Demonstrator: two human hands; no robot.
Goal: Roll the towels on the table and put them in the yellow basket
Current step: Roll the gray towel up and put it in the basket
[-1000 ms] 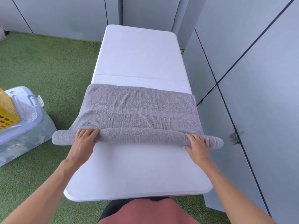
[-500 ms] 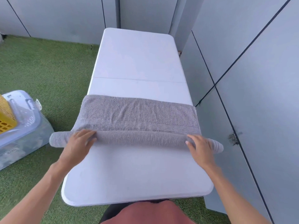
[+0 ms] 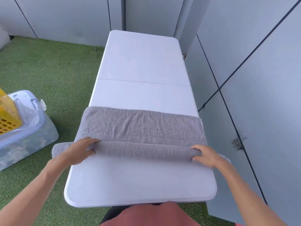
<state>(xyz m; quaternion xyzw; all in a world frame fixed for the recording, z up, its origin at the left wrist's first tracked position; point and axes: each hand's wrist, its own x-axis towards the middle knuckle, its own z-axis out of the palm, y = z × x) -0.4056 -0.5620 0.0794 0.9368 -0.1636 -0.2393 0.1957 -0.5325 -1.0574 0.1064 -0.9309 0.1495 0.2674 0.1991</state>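
The grey towel (image 3: 143, 126) is being rolled away across the worktop (image 3: 141, 180): compared with a second ago, the rolled part between the hands is thicker and less flat cloth is left beyond the fingers. The roll is being gripped by the left hand (image 3: 79, 150) and right hand (image 3: 206, 154), fingers curled over it. The yellow basket (image 3: 7, 115) is being left waiting, well off to the left.

A grey towel (image 3: 141, 126) lies crosswise on the near half of the white surface (image 3: 143, 66), its near part wound into a tight roll, both ends overhanging. The yellow basket (image 3: 8, 116), latticed, sits far left on the floor.
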